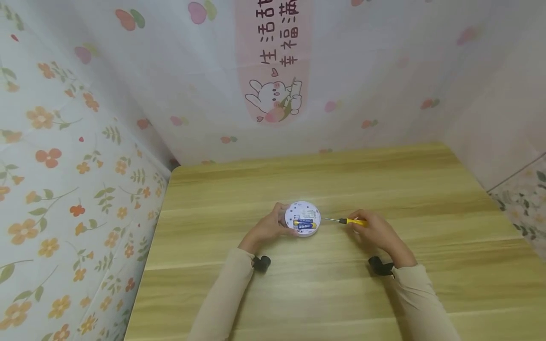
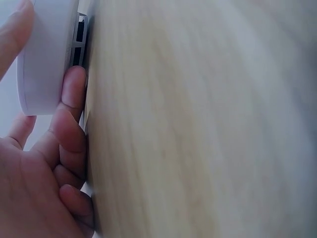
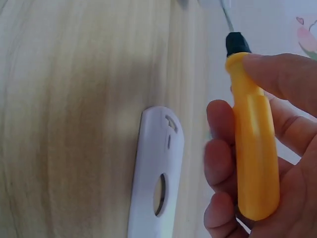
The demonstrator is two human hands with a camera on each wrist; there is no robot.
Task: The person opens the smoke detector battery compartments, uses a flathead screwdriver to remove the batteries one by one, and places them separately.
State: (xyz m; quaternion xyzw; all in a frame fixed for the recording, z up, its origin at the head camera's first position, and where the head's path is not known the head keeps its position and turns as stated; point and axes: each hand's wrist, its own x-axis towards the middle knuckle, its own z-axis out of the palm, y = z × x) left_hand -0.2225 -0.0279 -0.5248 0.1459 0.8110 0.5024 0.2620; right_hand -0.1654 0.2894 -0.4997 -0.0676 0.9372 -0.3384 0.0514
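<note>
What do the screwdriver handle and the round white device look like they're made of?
Screwdriver handle: smooth yellow plastic with a faint sheen, black collar, thin metal shaft. Round white device: likely matte moulded plastic, with even white walls and a rounded rim.

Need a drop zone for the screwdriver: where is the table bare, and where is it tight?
Bare wood: the far strip between the round white device and the back wall, the whole left side beside the floral curtain, and the right end of the table. Crowded: the middle, where the left hand holds the device, the right hand grips the yellow screwdriver, and a white cover lies beside it.
</note>
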